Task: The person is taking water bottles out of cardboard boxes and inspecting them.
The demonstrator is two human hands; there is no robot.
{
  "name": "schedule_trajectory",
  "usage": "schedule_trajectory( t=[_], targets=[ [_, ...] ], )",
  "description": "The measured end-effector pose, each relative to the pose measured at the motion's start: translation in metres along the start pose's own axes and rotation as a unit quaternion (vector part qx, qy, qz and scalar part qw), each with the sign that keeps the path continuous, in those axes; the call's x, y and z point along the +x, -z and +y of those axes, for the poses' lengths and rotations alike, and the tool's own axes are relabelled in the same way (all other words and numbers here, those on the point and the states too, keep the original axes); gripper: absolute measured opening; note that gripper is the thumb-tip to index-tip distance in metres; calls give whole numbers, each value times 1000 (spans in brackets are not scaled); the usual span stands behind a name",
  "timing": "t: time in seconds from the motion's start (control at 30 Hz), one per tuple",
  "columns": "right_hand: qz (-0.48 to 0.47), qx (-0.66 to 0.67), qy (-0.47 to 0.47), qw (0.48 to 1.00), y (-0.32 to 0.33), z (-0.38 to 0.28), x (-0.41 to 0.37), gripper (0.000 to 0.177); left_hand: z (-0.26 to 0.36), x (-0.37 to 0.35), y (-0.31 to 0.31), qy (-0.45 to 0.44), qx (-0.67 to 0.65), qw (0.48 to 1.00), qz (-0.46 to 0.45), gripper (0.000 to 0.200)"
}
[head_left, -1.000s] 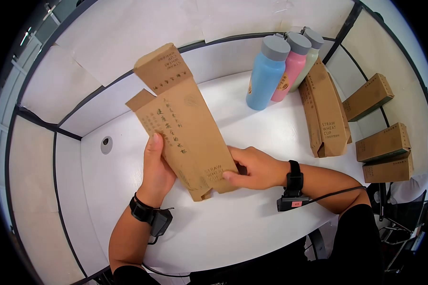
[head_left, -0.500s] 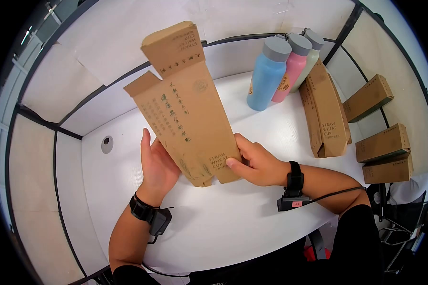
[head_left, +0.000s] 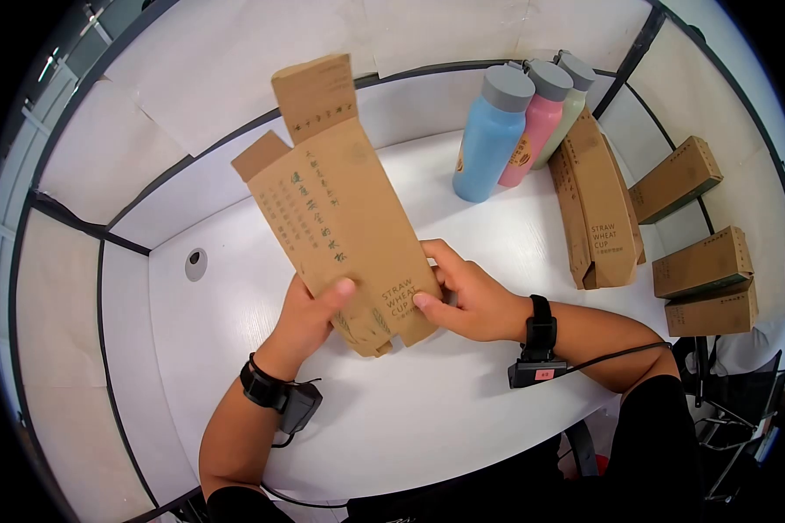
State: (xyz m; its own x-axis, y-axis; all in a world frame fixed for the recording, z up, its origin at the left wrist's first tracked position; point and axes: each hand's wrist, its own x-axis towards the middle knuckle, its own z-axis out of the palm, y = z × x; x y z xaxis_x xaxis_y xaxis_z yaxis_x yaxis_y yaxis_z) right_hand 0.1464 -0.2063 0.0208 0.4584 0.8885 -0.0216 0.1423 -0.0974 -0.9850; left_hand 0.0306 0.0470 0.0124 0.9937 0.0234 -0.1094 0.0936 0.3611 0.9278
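Observation:
A flattened brown cardboard box printed "STRAW WHEAT CUP" is held above the white table, tilted with its upper end leaning left. Its end flaps stick out at the top. My left hand grips the lower left edge, thumb on the printed face and fingers hidden behind. On the lower right edge, my right hand is closed, its thumb pressing beside the lettering.
Blue, pink and pale green bottles with grey lids stand at the back. Right of them lie flattened boxes. Several small boxes are at the far right. A round hole is at left.
My left hand has closed onto the box's left edge, its thumb now over the front. The box's top has dropped slightly. My right hand keeps its hold.

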Motion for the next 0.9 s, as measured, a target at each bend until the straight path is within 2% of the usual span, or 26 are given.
schedule_trajectory(
  t=[0.07,0.53,0.6,0.63,0.7,0.8,0.9],
  targets=[
    [3,-3,3,1000,0,1,0,59,-1,0,-2,-25,112,993,-17,60],
    [16,4,-20,1000,0,-3,1,56,4,2,-10,-28,120,992,-14,53],
    [14,3,-23,1000,1,-6,1,44,4,2,-10,-27,120,992,-14,53],
    [14,3,-24,1000,2,-4,1,44,5,2,-10,-28,121,992,-16,53],
    [9,-20,-29,999,5,2,2,29,6,2,-11,-26,122,992,-18,53],
    [34,-2,5,999,2,1,2,19,7,1,-11,-23,144,989,-16,53],
    [30,4,3,1000,2,1,2,19,8,1,-11,-22,153,988,-20,53]
  ],
)
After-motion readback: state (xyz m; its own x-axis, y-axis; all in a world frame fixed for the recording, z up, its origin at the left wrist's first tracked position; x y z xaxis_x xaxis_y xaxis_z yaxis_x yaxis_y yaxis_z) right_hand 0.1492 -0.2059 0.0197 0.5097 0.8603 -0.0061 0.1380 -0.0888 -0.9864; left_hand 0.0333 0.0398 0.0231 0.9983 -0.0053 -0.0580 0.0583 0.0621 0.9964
